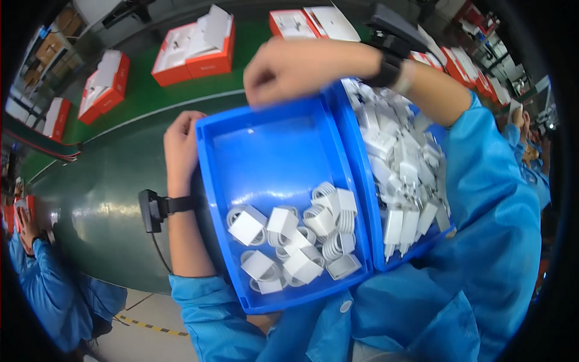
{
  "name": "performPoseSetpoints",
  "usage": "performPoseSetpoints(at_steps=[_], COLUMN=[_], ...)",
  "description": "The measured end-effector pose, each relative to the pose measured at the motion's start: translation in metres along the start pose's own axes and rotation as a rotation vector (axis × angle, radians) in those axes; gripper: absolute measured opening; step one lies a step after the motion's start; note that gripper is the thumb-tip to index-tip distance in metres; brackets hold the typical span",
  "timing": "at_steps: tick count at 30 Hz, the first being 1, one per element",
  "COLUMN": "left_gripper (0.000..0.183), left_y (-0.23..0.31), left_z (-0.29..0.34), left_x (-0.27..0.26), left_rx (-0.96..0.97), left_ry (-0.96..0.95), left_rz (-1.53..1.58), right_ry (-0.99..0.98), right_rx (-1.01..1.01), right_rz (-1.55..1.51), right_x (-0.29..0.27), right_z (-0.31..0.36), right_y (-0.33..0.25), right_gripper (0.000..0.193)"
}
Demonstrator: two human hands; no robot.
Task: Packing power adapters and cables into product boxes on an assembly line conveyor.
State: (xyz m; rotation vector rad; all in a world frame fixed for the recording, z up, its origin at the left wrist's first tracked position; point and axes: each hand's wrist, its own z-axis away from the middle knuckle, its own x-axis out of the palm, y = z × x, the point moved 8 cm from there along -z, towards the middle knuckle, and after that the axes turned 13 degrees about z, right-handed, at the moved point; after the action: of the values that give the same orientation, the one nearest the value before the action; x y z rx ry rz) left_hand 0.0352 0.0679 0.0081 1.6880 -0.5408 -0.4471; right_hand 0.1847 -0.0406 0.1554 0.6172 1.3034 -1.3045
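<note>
A: Hand status?
B: Left hand (182, 143) is beside the bin (271, 154), grip unclear; right hand (282, 69) is curled, blurred, contents unclear.
A: Cables (295, 242)?
B: In the bin, bodyward of both hands; tilting may spill them.

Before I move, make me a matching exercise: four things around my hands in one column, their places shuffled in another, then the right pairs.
Column one:
1. Coiled white cables
2. White plug adapters
3. Open red boxes
4. Left hand

Column two:
A. On the green surface beyond the bins
B. In the right blue bin
C. At the left bin's far left corner
D. In the near part of the left blue bin

Pairs: 1-D, 2-B, 3-A, 4-C
</note>
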Motion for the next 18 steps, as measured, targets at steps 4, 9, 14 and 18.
performPoseSetpoints(at_steps=[4, 9, 14, 18], left_gripper=[0.019, 0.020, 0.020, 0.019], left_y=[0.010, -0.006, -0.001, 0.005], left_z=[-0.002, -0.003, 0.001, 0.002], left_x=[0.007, 0.007, 0.006, 0.007], left_rx=[-0.061, -0.045, -0.016, -0.018], left_ry=[-0.011, -0.041, -0.040, -0.053], left_rz=[0.026, -0.026, -0.074, -0.052], right_ry=[-0.537, -0.651, -0.459, -0.108], right_rx=[-0.334, -0.279, -0.408, -0.651], right_rz=[0.181, 0.189, 0.227, 0.129], right_x=[0.063, 0.065, 0.069, 0.061], right_z=[0.070, 0.095, 0.123, 0.141], right_y=[-0.070, -0.075, -0.084, -0.088], right_gripper=[0.035, 0.040, 0.036, 0.031])
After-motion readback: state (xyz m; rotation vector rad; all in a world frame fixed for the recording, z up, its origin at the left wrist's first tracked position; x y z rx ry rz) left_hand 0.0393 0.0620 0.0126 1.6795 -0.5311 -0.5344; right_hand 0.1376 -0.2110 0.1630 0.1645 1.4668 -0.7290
